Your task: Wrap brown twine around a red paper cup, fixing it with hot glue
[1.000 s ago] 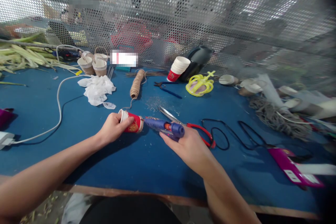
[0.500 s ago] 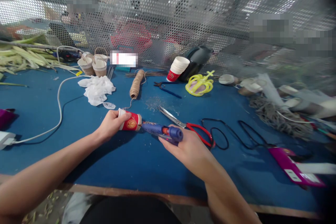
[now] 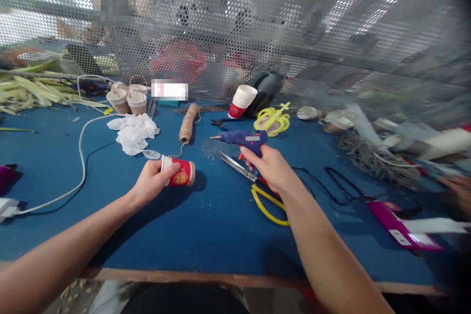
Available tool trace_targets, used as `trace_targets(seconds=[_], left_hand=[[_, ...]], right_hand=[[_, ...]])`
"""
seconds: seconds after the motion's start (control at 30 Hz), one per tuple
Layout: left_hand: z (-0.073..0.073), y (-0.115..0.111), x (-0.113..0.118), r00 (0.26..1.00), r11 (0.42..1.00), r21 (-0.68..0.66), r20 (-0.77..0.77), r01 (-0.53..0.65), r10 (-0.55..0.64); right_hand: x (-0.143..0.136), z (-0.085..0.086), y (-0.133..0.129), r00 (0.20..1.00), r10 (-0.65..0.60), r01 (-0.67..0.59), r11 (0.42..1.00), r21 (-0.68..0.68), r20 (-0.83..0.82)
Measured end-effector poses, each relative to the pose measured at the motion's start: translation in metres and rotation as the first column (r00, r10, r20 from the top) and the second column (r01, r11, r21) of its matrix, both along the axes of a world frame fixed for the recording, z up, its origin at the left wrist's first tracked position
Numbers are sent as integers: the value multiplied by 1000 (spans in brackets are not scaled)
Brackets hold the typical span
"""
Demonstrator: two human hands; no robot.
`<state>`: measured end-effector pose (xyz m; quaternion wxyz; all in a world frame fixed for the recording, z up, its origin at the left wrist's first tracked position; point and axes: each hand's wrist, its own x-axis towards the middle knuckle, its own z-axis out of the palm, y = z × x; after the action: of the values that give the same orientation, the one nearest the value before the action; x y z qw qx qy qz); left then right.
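Observation:
My left hand [image 3: 152,180] grips a red paper cup [image 3: 185,172] with a gold emblem, lying sideways, its base toward the right. Twine runs from the cup to a spool of jute twine [image 3: 188,125] just behind it. In my right hand [image 3: 270,167] is a blue hot glue gun [image 3: 239,138], raised above the table with its nozzle pointing left, apart from the cup. Under that hand lie scissors [image 3: 238,166] with a yellow handle loop showing; the other loop is mostly hidden. White lacy fabric [image 3: 134,132] rests beyond my left hand.
Twine-wrapped cups [image 3: 137,100], stacked paper cups [image 3: 243,98], pliers [image 3: 226,122] and a yellow woven crown shape [image 3: 272,120] stand along the mesh partition [image 3: 221,24]. To the right are grey cord [image 3: 379,162], a purple power strip [image 3: 401,225] and another person's hand [image 3: 458,189].
My right hand has lifted the glue gun up and away from the cup's base, turning its nozzle left. My left hand keeps holding the cup. Another person's hand appears at the right edge.

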<state>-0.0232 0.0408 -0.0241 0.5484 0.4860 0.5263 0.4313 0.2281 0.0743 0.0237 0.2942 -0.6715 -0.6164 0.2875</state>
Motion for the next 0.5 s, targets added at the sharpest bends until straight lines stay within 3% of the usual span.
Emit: trace_targets(seconds=[0.17,0.3,0.4,0.5], left_hand=[[1,-3,-1,999,998,50,-21,37,-36],[3,-5,0,997,994,96,-70,48,-41],[4,-7,0,992,988,136,-116,69,-53],[4,-10,-1,980,971,196,-168,139,-106]], right_hand=[[7,-22,47,994,-49,56,995,-76,99],[6,-36,69,964,-71,93,993,-71,258],[-3,-32,67,933,-85,102,994,-31,351],[-22,-17,48,930,-11,10,1000,3,367]])
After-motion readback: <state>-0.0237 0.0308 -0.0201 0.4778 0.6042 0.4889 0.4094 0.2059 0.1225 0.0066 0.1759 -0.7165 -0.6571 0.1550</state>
